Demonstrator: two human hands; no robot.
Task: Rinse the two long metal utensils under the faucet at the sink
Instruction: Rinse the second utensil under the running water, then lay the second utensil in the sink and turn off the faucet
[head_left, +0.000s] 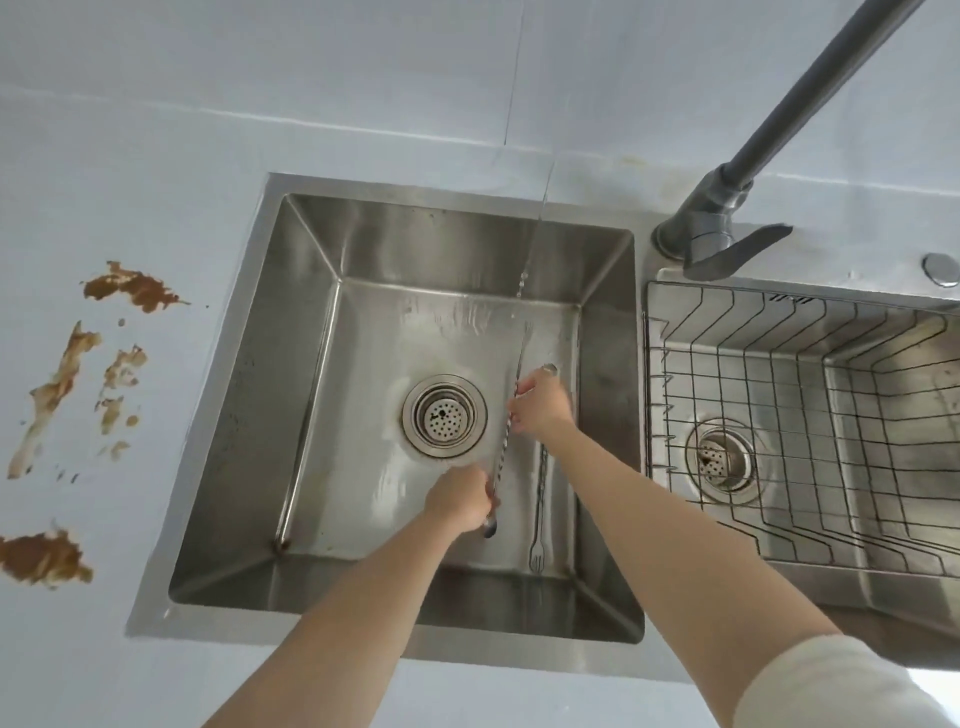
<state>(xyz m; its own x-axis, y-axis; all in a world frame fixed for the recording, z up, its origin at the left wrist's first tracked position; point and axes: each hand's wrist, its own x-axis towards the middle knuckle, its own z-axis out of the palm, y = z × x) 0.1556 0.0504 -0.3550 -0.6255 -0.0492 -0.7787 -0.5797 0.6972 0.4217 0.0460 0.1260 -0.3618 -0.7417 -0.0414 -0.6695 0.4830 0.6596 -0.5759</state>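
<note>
Inside the left steel sink (306, 395), my left hand (457, 501) grips the lower end of a long twisted metal utensil (511, 410). Its fork tip reaches up into the thin water stream (535, 234). My right hand (540, 405) pinches the same utensil higher along its shaft. A second long metal utensil (540, 514) lies flat on the sink floor to the right, its small fork end pointing toward me and its far end hidden under my right hand. The grey faucet (727, 202) stands at the upper right.
The round drain strainer (444, 415) sits just left of my hands. A second basin holding a black wire rack (810, 405) lies to the right. Brown stains (130, 288) mark the pale counter on the left.
</note>
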